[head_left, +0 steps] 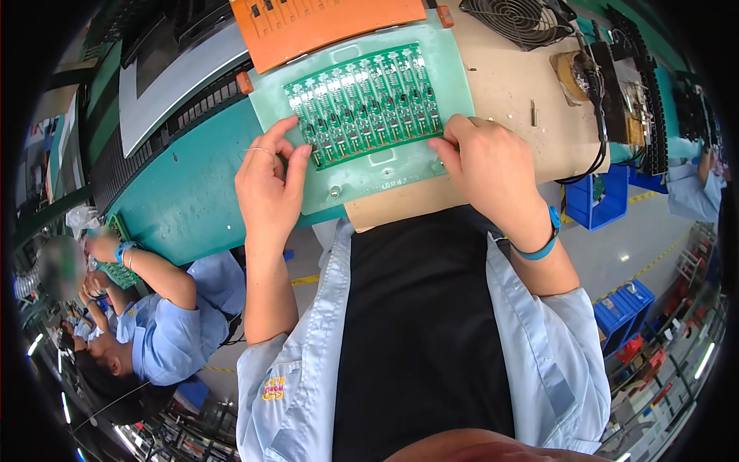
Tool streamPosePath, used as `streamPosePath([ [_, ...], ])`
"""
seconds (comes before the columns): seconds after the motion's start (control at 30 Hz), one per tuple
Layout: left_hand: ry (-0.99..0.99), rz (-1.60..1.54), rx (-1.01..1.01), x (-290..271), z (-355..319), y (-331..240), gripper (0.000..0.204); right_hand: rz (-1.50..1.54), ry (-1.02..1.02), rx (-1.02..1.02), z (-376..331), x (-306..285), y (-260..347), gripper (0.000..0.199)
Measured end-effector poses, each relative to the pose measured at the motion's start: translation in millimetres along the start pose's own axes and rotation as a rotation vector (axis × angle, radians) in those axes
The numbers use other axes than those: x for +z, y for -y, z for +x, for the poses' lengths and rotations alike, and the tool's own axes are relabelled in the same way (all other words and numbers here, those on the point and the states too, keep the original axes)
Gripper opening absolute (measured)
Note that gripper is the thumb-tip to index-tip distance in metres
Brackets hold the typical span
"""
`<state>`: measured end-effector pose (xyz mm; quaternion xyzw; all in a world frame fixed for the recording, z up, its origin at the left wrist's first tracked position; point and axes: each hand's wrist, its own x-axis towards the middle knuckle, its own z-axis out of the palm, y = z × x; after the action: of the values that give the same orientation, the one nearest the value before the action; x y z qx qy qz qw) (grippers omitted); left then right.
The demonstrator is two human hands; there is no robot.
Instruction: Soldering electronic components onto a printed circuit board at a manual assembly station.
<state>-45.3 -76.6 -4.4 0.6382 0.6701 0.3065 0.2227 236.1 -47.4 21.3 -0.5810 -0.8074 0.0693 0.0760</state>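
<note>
A green circuit board panel (366, 104), made up of several narrow strips with small parts, lies in a pale green fixture plate (358, 181). At the panel's left edge is my left hand (269, 173), index finger and thumb bent onto the rim. My right hand (493, 158) is closed at the lower right corner, its thumb against the panel's edge and the other fingers curled in. The fingertips under the edge are partly hidden. Beyond the panel, an orange slotted cover (331, 31) is joined to the plate's far side.
Brown board (531, 146) covers the right of the green bench (185, 185). A black fan guard (519, 19), a small metal cylinder (534, 113) and dark cables (596, 131) are at right. Blue bins (600, 196) stand below. Another person (169, 331) works at left.
</note>
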Motion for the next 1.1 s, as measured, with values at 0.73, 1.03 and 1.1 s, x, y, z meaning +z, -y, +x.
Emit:
streamPosePath([
  [0.73,0.009,0.035,-0.028,-2,2,-6,0.037,0.289,-0.152,-0.002,10,19,-13,0.042],
  [1.03,-0.128,0.055,0.061,-49,67,7,0.034,0.436,-0.185,-0.022,-5,20,-15,0.043],
  [1.1,-0.096,0.078,0.108,-59,99,14,0.034,0.425,-0.162,-0.027,-8,18,-12,0.043],
])
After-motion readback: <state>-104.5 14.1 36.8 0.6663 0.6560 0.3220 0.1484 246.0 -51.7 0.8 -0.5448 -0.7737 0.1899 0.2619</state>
